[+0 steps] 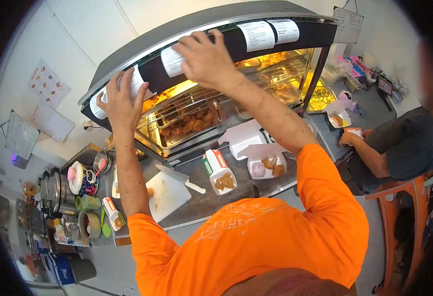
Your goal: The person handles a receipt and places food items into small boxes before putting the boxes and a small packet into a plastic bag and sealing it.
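Observation:
My left hand point(122, 101) is raised to the dark front rail of a heated food display cabinet point(211, 17). Its fingers are spread over a printed paper slip point(138, 83), and another slip point(98, 105) shows beside them. Farther right, my right hand point(206, 58) reaches the same rail with fingers apart and bent, touching or just over a third paper slip point(171, 62). Whether either hand pinches the paper is hard to see. Fried chicken point(192, 124) lies in trays behind the cabinet's glass.
Below stand open food boxes point(220, 170) point(267, 167), a cutting board point(169, 195) and a knife point(182, 178). Pots point(61, 192) and containers crowd the left counter. At right, a person point(399, 148) handles a small box point(353, 132) near a tray of yellow food point(321, 98).

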`<state>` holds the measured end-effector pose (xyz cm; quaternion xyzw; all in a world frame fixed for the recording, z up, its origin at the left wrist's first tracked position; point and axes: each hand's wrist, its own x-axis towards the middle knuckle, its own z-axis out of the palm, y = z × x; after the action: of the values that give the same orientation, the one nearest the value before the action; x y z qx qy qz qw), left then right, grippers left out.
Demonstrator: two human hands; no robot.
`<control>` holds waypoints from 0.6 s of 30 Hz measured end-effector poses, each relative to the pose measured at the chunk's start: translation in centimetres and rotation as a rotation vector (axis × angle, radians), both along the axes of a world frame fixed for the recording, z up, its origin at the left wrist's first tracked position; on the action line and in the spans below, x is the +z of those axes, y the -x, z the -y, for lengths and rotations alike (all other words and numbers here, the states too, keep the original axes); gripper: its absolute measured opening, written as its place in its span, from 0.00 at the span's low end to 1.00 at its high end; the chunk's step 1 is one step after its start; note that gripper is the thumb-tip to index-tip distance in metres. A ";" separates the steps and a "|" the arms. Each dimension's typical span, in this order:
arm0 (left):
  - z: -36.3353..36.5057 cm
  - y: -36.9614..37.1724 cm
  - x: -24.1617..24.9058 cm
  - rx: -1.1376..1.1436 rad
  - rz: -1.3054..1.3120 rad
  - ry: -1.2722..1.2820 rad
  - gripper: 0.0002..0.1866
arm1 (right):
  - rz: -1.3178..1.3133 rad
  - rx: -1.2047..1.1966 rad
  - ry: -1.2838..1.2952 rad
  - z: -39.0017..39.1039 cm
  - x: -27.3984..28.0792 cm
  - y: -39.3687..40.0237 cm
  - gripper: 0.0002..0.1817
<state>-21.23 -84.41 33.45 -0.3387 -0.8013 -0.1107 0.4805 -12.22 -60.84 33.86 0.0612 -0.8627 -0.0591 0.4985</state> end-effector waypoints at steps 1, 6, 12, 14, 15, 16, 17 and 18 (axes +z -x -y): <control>0.1 -0.2 0.1 0.000 0.020 0.003 0.27 | -0.013 0.021 0.002 0.6 -0.1 0.3 0.22; 0.0 -0.3 0.4 -0.028 -0.027 -0.002 0.31 | -0.186 0.022 0.088 1.2 -0.5 -0.6 0.23; -1.9 -2.0 2.0 -0.169 0.015 0.071 0.33 | -0.300 -0.393 0.310 -8.7 -0.5 -5.1 0.22; -3.3 -2.1 2.5 -0.217 0.053 0.118 0.31 | -0.216 -0.402 0.272 -10.2 -1.2 -4.6 0.22; -4.2 -2.0 2.7 -0.262 0.058 0.137 0.31 | -0.179 -0.408 0.250 -10.3 -1.1 -4.6 0.22; -5.0 -1.8 2.9 -0.309 0.063 0.156 0.31 | -0.165 -0.379 0.242 -9.9 -1.1 -4.4 0.22; -5.9 -1.6 2.7 -0.306 0.034 0.165 0.31 | -0.152 -0.351 0.233 -9.1 -1.3 -4.0 0.22; -6.6 -1.6 2.5 -0.281 0.034 0.168 0.30 | -0.139 -0.321 0.225 -8.0 -1.3 -3.6 0.22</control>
<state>-19.65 -77.84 35.98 -0.4845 -0.7606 -0.1152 0.4166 -8.64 -52.82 32.57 -0.1375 -0.8262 -0.0451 0.5445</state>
